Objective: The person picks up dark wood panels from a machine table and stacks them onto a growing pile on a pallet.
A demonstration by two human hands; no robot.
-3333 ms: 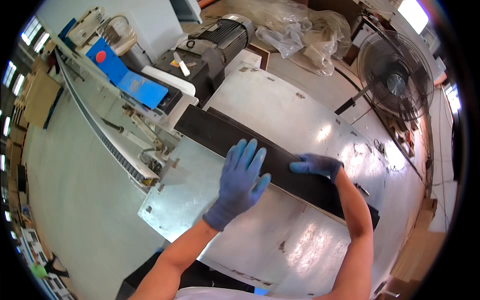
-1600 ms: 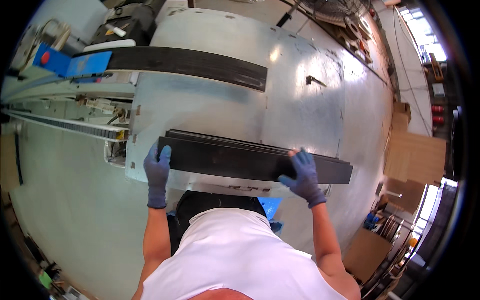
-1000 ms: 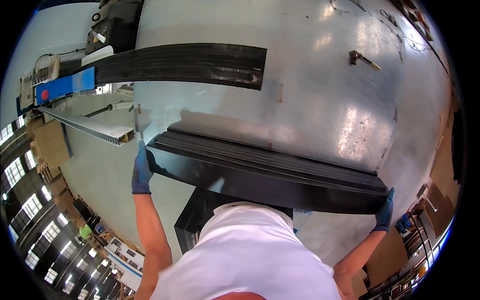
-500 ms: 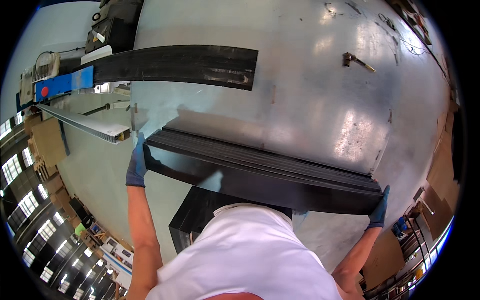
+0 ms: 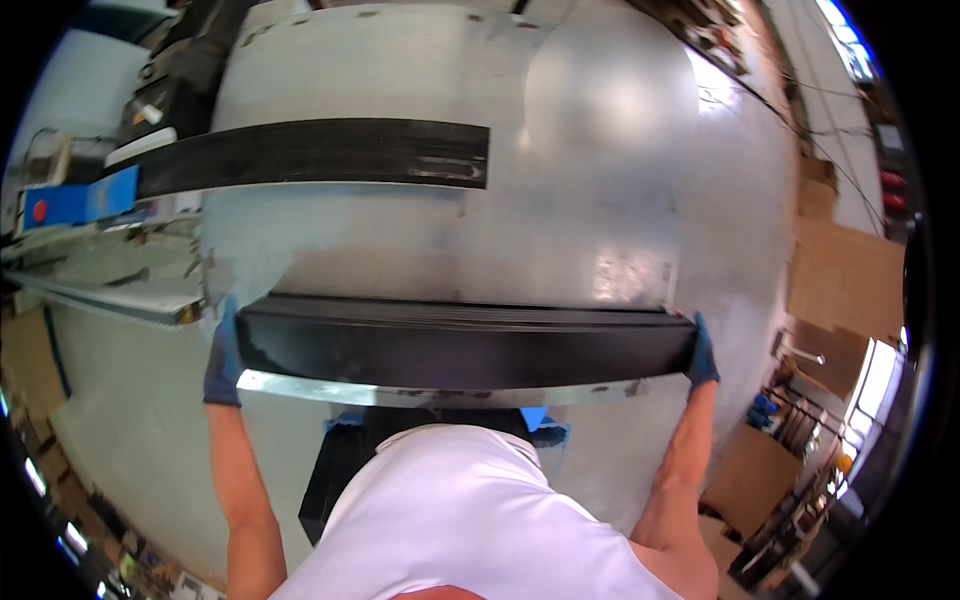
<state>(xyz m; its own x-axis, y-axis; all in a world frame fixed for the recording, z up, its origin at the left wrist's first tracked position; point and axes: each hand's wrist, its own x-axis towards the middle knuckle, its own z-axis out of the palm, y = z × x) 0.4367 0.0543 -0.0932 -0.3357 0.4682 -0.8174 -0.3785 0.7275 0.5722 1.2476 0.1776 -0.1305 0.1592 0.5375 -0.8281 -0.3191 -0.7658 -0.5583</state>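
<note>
Black panel stack [image 5: 460,345], long, stiff, prob. heavy: left hand [image 5: 222,352] at 9, right hand [image 5: 700,350] at 3, both clamped on its ends.

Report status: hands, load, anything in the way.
Left hand and right hand, blue-gloved, grip opposite ends of the black panel stack. Stack at metal table near edge. Another black strip lies beyond, apart.

A long stack of thin black panels [image 5: 465,345] lies level across the near edge of the metal worktop [image 5: 590,200], its glossy front face toward the person. The left hand [image 5: 222,355], in a blue glove, grips one end; the right hand [image 5: 700,352] grips the other.
</note>
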